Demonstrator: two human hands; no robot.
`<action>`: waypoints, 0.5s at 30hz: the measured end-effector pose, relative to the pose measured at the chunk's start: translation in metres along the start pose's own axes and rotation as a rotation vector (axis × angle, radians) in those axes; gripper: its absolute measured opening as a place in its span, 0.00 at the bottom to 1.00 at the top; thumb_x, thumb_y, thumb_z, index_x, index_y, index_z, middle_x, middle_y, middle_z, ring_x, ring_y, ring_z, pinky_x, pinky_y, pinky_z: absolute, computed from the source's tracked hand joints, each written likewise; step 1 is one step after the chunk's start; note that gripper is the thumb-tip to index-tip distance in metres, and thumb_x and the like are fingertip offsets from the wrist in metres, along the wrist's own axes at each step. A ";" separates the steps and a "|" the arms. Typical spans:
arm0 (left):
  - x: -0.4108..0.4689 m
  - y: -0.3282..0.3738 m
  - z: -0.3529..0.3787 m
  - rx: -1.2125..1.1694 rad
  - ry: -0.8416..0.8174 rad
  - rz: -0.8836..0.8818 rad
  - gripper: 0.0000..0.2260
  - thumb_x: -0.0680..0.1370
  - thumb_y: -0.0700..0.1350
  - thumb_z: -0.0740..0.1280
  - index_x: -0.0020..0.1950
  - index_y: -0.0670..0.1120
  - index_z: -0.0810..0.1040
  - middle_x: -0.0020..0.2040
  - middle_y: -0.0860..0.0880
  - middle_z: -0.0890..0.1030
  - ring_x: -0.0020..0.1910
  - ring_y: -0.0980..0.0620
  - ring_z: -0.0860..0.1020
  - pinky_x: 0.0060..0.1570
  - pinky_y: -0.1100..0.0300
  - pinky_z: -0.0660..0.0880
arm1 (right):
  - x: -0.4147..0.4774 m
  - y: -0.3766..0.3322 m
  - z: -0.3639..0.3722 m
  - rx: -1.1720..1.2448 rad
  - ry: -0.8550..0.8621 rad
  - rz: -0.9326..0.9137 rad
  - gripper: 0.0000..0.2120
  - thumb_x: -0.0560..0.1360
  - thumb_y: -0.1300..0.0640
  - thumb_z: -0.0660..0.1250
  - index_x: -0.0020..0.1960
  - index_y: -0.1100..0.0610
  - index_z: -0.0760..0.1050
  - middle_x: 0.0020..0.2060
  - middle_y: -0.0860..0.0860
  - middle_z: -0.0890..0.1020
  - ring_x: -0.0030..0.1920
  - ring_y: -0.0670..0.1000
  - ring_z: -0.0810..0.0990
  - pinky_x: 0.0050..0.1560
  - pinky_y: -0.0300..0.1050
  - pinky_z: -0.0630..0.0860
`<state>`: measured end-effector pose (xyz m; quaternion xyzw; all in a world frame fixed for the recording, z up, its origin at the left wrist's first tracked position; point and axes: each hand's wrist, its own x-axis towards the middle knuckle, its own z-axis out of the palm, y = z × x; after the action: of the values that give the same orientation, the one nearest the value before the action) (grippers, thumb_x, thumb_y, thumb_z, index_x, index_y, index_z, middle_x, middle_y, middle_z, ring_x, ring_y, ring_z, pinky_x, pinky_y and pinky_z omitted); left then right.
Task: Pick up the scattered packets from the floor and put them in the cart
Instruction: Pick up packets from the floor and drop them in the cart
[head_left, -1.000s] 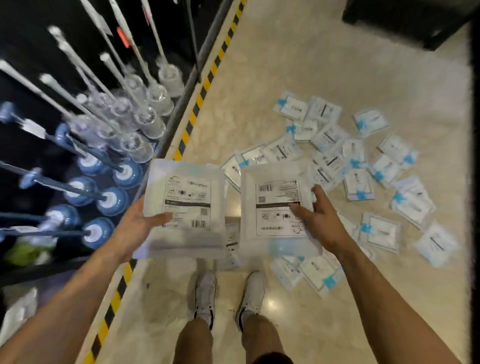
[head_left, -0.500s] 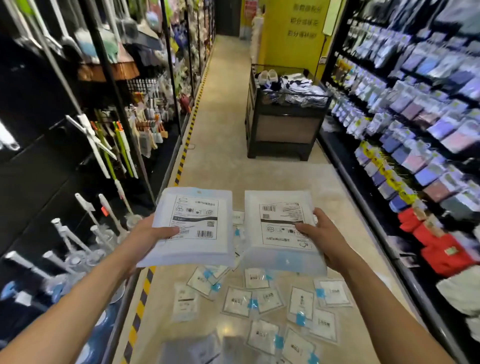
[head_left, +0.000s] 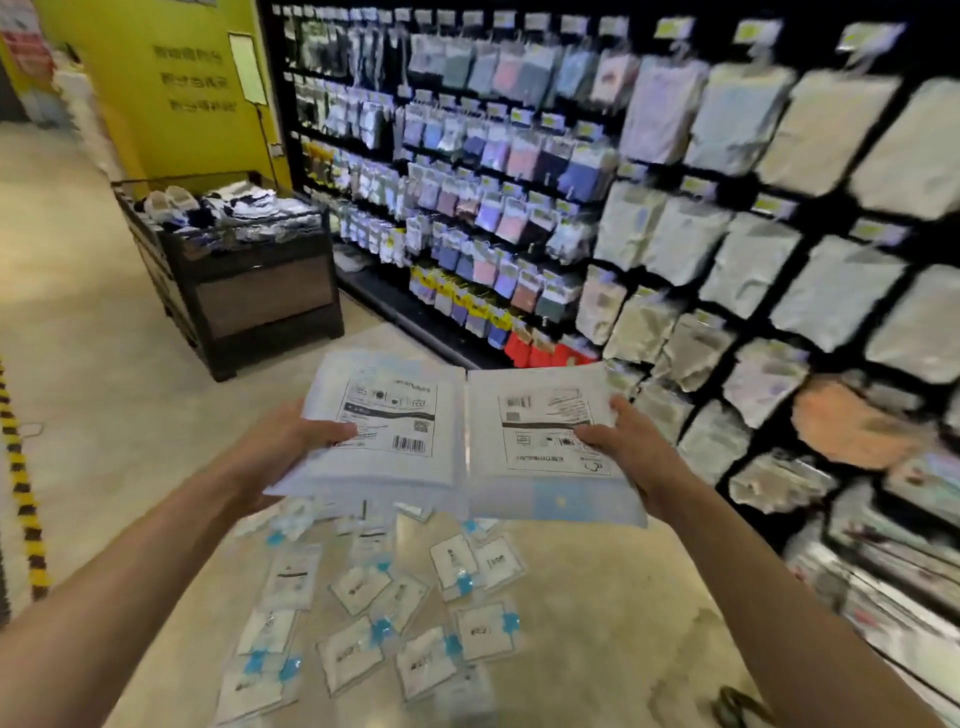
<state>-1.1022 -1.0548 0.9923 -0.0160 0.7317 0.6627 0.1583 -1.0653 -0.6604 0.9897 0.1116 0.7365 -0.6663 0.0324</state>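
While I hold both arms out in front of me, my left hand (head_left: 291, 441) grips the left edge of a flat white plastic packet with a black-printed label and barcode (head_left: 400, 457). The thumb is curled over its top face and the fingers are hidden beneath. My right hand (head_left: 631, 449) grips the right edge of a second flat white plastic packet with a printed label (head_left: 535, 452), thumb likewise on top, fingers hidden below. The two packets lie roughly level, side by side; whether their inner edges touch I cannot tell.

Below them, many small white labelled packets with blue tabs (head_left: 363, 618) lie scattered, some overlapping, on the glossy beige floor (head_left: 613, 597). Ahead at left stands a dark wood-panelled display bin (head_left: 260, 296) heaped with folded goods, before a yellow wall (head_left: 171, 130). At right, a black wall rack (head_left: 722, 171) carries rows of hanging bagged goods, blurred. A yellow-and-black striped tape line (head_left: 21, 493) runs along the floor at far left.
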 end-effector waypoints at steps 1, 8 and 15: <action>0.006 0.010 0.027 0.046 -0.073 0.032 0.25 0.68 0.49 0.81 0.63 0.45 0.82 0.58 0.46 0.86 0.54 0.42 0.86 0.59 0.46 0.79 | -0.022 -0.001 -0.025 0.026 0.079 -0.003 0.15 0.80 0.65 0.70 0.62 0.51 0.74 0.52 0.52 0.87 0.44 0.52 0.89 0.40 0.49 0.85; 0.030 0.050 0.239 0.134 -0.435 0.160 0.23 0.67 0.48 0.78 0.62 0.49 0.82 0.55 0.49 0.87 0.55 0.43 0.85 0.64 0.40 0.77 | -0.183 0.020 -0.212 0.108 0.529 -0.002 0.14 0.80 0.66 0.70 0.61 0.53 0.74 0.48 0.53 0.88 0.40 0.53 0.89 0.32 0.46 0.82; -0.022 0.064 0.472 0.111 -0.784 0.153 0.45 0.47 0.58 0.87 0.62 0.44 0.81 0.52 0.43 0.87 0.47 0.41 0.87 0.43 0.50 0.83 | -0.346 0.068 -0.358 0.216 0.827 -0.003 0.17 0.79 0.70 0.69 0.67 0.62 0.73 0.55 0.62 0.86 0.54 0.63 0.86 0.47 0.51 0.86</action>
<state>-0.9971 -0.5911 1.0258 0.3011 0.6496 0.5880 0.3763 -0.6787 -0.3423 1.0305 0.3710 0.6137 -0.6389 -0.2784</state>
